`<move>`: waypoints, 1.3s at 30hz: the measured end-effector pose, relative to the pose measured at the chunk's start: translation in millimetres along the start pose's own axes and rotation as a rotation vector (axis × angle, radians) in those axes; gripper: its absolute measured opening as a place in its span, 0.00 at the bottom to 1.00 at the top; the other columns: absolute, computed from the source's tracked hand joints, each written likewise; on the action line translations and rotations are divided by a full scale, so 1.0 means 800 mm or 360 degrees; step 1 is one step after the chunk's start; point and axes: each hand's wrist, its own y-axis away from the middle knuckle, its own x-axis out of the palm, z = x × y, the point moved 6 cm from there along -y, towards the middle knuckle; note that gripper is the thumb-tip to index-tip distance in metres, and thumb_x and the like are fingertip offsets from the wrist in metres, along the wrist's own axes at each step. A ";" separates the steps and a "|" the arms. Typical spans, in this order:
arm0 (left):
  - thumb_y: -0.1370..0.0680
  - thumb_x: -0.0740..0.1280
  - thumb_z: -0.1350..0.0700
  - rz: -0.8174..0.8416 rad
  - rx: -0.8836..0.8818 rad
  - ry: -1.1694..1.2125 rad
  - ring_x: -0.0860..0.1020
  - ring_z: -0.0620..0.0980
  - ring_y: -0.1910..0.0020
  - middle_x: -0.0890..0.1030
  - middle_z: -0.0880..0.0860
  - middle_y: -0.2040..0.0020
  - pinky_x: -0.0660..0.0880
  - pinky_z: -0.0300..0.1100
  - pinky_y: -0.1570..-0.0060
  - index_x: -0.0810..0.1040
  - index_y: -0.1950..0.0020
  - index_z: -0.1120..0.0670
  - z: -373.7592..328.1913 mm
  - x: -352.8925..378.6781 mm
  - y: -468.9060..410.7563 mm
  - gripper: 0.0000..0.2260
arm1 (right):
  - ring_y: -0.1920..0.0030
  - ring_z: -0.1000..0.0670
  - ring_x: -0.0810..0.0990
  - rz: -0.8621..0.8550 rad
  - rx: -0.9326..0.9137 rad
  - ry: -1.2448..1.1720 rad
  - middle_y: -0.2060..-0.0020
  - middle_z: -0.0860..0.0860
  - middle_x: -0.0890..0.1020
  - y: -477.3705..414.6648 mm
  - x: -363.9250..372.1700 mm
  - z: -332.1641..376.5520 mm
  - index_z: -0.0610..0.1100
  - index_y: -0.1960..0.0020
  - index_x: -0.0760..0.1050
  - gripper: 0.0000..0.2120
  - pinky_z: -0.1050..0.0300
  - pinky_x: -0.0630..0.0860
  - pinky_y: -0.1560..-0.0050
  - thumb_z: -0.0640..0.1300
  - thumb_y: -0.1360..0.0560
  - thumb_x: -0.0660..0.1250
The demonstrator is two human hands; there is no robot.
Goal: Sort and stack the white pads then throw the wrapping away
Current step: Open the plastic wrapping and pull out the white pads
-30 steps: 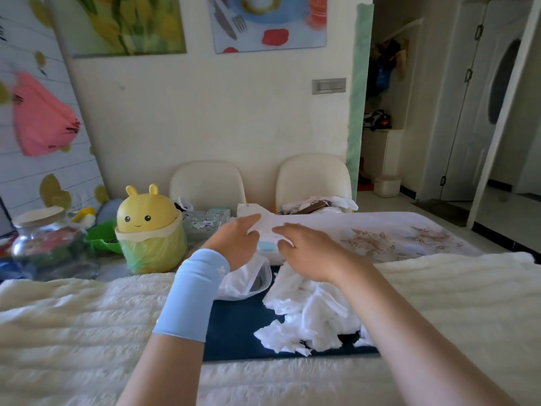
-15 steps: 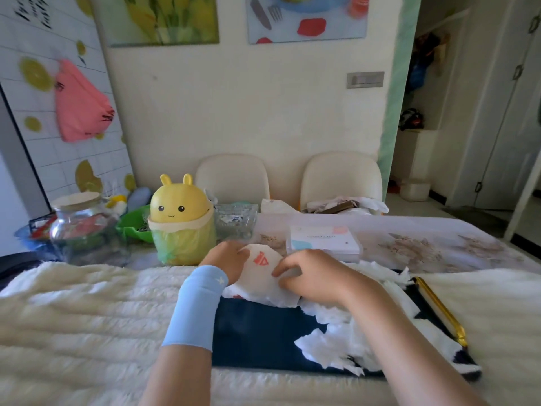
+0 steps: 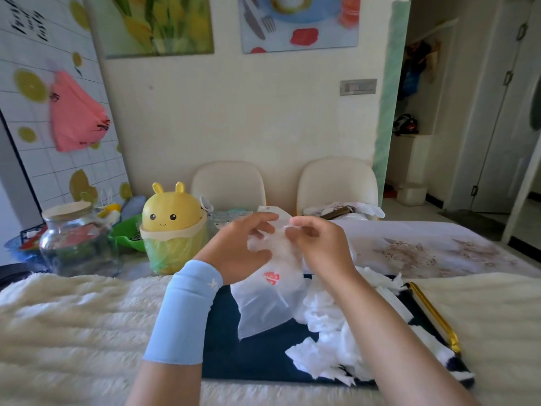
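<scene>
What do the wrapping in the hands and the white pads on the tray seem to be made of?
The wrapping: probably thin plastic film, frosted and translucent; the dark tray shows through it, and it crinkles near the top. The white pads: soft cotton or tissue-like fibre, matte, with ragged, fluffy edges; which of the two cannot be told.

Both forearms extend forward. Left grip (image 3: pixel 237 250) and right grip (image 3: pixel 319 244) face each other, fingers curled, pinching the top of the plastic wrapper (image 3: pixel 269 303).

We wear a snug light-blue sleeve (image 3: pixel 183 315) on our left forearm (image 3: pixel 164 385), with a small white mark (image 3: pixel 213 283) beside the left hand (image 3: pixel 237 253).
</scene>
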 end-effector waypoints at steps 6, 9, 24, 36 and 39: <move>0.19 0.65 0.48 0.0150 -0.0284 -0.0127 0.79 0.45 0.42 0.82 0.44 0.41 0.72 0.43 0.35 0.80 0.36 0.45 0.017 0.015 -0.001 0.13 | 0.61 0.63 0.82 0.0121 0.0126 -0.0209 0.60 0.57 0.86 0.003 -0.009 -0.003 0.48 0.51 0.85 0.09 0.73 0.72 0.62 0.40 0.30 0.79; 0.20 0.65 0.46 0.0066 -0.0209 -0.0071 0.81 0.46 0.47 0.85 0.43 0.49 0.76 0.45 0.41 0.83 0.43 0.41 0.009 0.006 0.002 0.09 | 0.63 0.65 0.82 -0.0007 -0.0062 -0.0213 0.64 0.57 0.86 0.002 -0.015 0.005 0.51 0.60 0.85 0.05 0.71 0.73 0.58 0.43 0.30 0.80; 0.21 0.66 0.48 -0.0237 -0.0049 -0.0416 0.78 0.43 0.45 0.81 0.37 0.46 0.75 0.46 0.44 0.77 0.40 0.39 -0.023 -0.015 0.005 0.11 | 0.62 0.56 0.79 0.0166 -0.0630 0.0373 0.65 0.58 0.83 0.006 -0.009 0.033 0.52 0.59 0.84 0.06 0.61 0.73 0.59 0.48 0.24 0.72; 0.19 0.64 0.50 -0.0556 -0.0018 -0.0669 0.79 0.50 0.52 0.84 0.44 0.53 0.73 0.43 0.59 0.81 0.48 0.44 -0.030 -0.038 0.013 0.07 | 0.55 0.56 0.80 0.0104 -0.0316 0.0122 0.45 0.60 0.74 0.018 0.002 0.030 0.57 0.40 0.64 0.34 0.59 0.76 0.56 0.50 0.36 0.82; 0.19 0.63 0.56 -0.0505 0.0054 -0.0572 0.80 0.50 0.52 0.84 0.45 0.52 0.76 0.45 0.53 0.82 0.45 0.46 -0.029 -0.027 0.009 0.09 | 0.59 0.59 0.77 0.0142 -0.0409 0.0318 0.48 0.62 0.75 0.019 0.008 0.029 0.59 0.50 0.72 0.21 0.65 0.71 0.57 0.52 0.35 0.81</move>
